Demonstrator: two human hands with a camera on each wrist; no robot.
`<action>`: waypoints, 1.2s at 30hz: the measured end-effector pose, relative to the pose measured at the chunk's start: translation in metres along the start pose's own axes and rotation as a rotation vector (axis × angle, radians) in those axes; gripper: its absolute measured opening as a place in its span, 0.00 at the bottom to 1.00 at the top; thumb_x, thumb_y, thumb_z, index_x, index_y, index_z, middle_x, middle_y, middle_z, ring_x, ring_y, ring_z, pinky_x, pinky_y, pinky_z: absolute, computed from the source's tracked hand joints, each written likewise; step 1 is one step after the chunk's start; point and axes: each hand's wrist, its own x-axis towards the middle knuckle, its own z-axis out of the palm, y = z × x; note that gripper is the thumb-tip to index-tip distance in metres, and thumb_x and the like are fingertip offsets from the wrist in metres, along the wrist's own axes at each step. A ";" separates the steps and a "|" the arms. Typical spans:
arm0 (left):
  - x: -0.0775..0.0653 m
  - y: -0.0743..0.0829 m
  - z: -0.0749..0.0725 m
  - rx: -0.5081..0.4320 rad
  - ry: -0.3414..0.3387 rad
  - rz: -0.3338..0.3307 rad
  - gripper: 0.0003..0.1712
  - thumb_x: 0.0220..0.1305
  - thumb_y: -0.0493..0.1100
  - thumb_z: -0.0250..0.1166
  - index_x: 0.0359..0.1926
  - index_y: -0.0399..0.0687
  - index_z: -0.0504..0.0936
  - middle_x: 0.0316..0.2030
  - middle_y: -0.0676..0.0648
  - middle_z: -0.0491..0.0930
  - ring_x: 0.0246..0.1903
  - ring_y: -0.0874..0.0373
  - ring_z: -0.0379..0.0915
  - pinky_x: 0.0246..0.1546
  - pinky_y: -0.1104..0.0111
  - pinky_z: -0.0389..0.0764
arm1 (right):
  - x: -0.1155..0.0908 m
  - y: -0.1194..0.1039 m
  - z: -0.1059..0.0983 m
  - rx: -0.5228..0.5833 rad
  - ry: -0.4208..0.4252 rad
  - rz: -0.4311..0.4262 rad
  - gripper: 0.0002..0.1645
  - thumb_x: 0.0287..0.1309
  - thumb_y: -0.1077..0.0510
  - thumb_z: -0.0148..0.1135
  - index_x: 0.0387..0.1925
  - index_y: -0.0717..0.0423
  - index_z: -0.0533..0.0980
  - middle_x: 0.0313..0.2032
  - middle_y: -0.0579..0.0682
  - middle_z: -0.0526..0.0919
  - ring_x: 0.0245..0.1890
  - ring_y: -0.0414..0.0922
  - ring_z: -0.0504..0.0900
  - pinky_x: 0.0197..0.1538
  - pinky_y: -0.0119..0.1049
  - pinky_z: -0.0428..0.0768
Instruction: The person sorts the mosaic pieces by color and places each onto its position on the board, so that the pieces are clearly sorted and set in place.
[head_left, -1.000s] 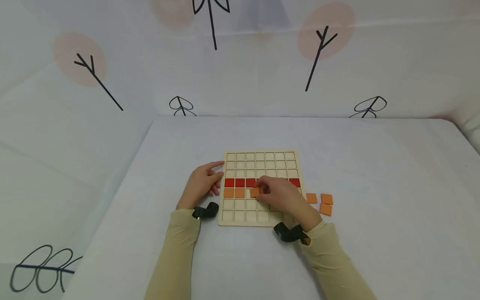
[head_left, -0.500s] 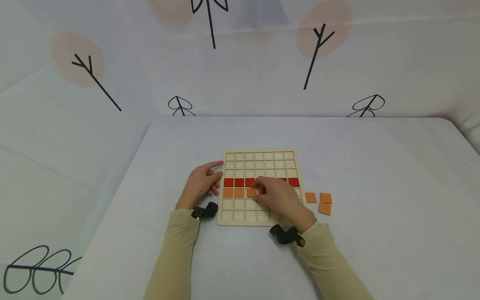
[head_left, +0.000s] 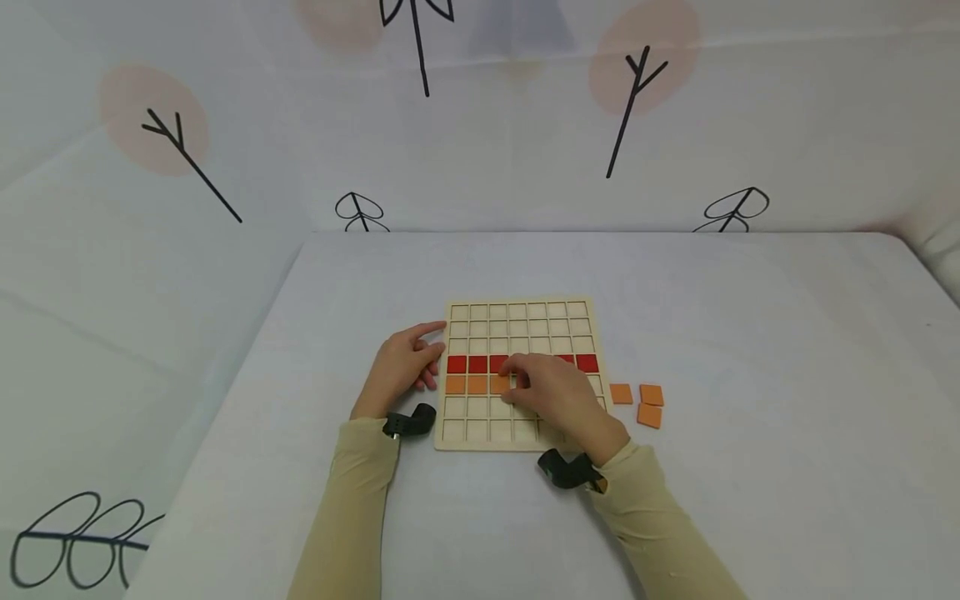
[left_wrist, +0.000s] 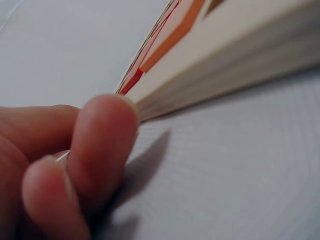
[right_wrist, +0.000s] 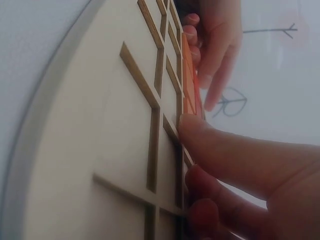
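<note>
A square wooden grid board lies on the white table. My left hand rests at the board's left side, its index fingertip and thumb at the edge; the left wrist view shows fingertips beside the board's side. Over the board's middle, my right hand pinches a thin orange square tile, which lies in the third cell of its row. Two more orange tiles fill the cells to its left. Above them runs a row of red tiles, partly hidden behind the right hand.
Several loose things stand near the right hand: one orange tile close to the board's right edge, and a pair of orange tiles just beyond it. A patterned cloth hangs behind the table.
My right hand has shifted slightly left, bringing the orange tile from a skewed position down into the third cell. The left hand has stayed at the board's edge.
</note>
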 end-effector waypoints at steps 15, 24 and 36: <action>0.000 0.004 -0.001 0.004 -0.009 -0.029 0.23 0.60 0.49 0.59 0.57 0.67 0.69 0.21 0.43 0.76 0.15 0.50 0.75 0.17 0.66 0.76 | 0.002 0.010 -0.012 0.054 -0.130 -0.053 0.16 0.52 0.49 0.61 0.45 0.45 0.76 0.25 0.40 0.72 0.28 0.39 0.69 0.31 0.33 0.68; 0.000 0.007 -0.002 -0.006 -0.007 -0.039 0.23 0.60 0.48 0.59 0.57 0.67 0.69 0.21 0.43 0.76 0.15 0.51 0.75 0.16 0.66 0.75 | 0.000 0.020 -0.030 0.085 -0.168 -0.104 0.19 0.55 0.48 0.58 0.48 0.46 0.75 0.32 0.39 0.76 0.33 0.38 0.72 0.39 0.35 0.71; 0.000 0.009 -0.003 -0.007 -0.015 -0.053 0.23 0.60 0.48 0.59 0.57 0.67 0.69 0.21 0.43 0.76 0.15 0.51 0.75 0.17 0.66 0.76 | -0.005 0.039 -0.055 0.136 -0.190 -0.080 0.18 0.57 0.48 0.56 0.48 0.48 0.75 0.34 0.41 0.77 0.35 0.40 0.73 0.41 0.37 0.72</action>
